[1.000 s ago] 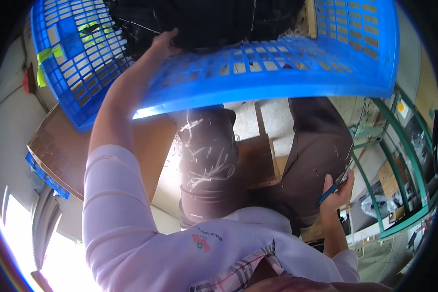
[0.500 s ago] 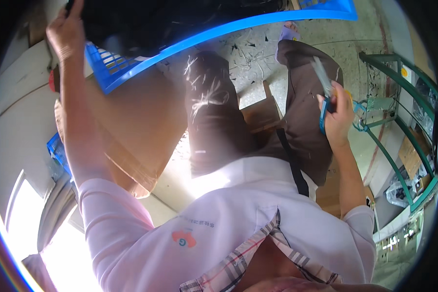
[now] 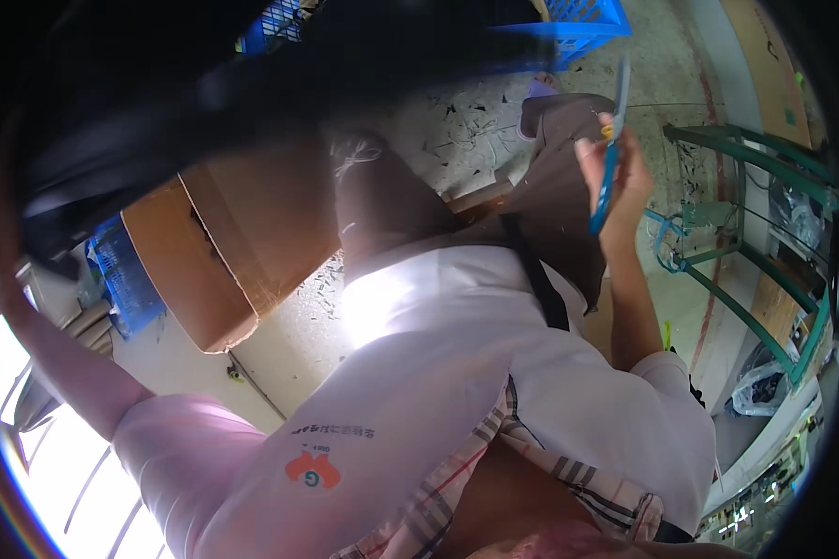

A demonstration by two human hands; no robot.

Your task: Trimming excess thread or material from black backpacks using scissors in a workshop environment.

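Note:
A big piece of black cloth [image 3: 186,121], blurred by motion, is lifted across the upper left and covers part of the blue plastic basket [image 3: 592,37]. My left forearm [image 3: 65,354] reaches up the left side to the cloth's edge. The fingers of my left hand are lost in shadow behind the cloth, which hangs from that arm. My right hand [image 3: 625,177] is closed around scissors with blue handles [image 3: 606,186], above my right thigh. Their grey blades point up and away from me; a small yellow part shows by the fingers.
An open cardboard box [image 3: 196,270] stands left of my legs, with a blue crate [image 3: 126,279] beyond it. A green metal frame [image 3: 755,252] stands at the right. Dark scraps and threads [image 3: 466,130] litter the floor; pale threads cling to my trousers [image 3: 382,196].
My left arm has swung left and toward me, drawing the black cloth up off the basket. My right hand has shifted slightly left and away, the scissors now more upright.

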